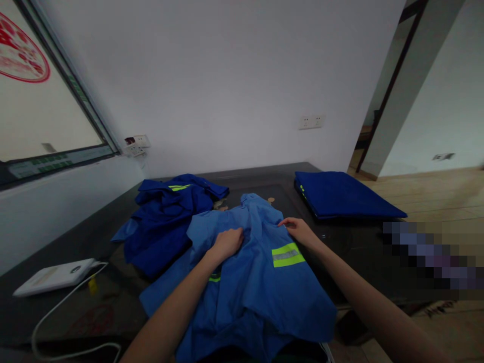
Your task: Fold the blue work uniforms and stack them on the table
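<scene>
A light blue work jacket (253, 282) lies rumpled on the dark table in front of me, its near part hanging over the front edge. A yellow-green and silver reflective strip (287, 255) crosses its right side. My left hand (229, 243) rests on the middle of the jacket with fingers curled into the cloth. At the jacket's upper right edge, my right hand (298, 233) pinches the fabric between thumb and fingers. To the left lies a crumpled dark blue garment (166, 222), close against the light blue one.
A neatly folded dark blue stack (348, 194) sits on the right of the table (340, 247). On the left lie a white device (56, 276) and its white cable (56, 307). Small round objects lie behind the jacket. A wall with sockets (312, 122) rises behind.
</scene>
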Action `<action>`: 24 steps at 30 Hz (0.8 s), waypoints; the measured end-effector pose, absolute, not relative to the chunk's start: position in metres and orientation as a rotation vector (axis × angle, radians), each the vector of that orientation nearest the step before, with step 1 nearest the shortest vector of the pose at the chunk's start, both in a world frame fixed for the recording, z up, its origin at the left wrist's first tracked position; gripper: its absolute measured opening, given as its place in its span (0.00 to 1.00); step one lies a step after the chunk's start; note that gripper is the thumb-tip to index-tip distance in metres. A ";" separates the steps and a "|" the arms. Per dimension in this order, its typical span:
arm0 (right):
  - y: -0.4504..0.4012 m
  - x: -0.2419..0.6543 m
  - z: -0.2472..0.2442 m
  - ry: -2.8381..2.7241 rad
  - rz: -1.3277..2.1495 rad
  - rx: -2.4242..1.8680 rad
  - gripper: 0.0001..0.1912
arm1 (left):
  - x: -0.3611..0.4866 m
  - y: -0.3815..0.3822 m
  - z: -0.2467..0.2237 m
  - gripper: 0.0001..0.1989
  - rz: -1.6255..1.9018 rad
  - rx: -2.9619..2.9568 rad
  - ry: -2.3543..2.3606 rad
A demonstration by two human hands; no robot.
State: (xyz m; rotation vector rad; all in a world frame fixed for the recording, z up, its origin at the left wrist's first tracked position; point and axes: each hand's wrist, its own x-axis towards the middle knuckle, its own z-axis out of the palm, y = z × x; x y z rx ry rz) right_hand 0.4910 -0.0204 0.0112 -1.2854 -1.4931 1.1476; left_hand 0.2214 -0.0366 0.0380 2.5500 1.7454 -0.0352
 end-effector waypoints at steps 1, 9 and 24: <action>-0.020 0.492 0.011 -1.504 1.130 -1.281 0.10 | 0.220 -0.037 0.038 0.15 0.001 2.557 1.735; -0.020 0.495 0.012 -1.577 1.071 -1.299 0.09 | 0.216 -0.043 0.059 0.11 0.191 2.612 1.723; -0.009 0.501 0.005 -1.493 0.983 -1.226 0.13 | 0.188 0.021 0.174 0.07 0.841 2.634 1.691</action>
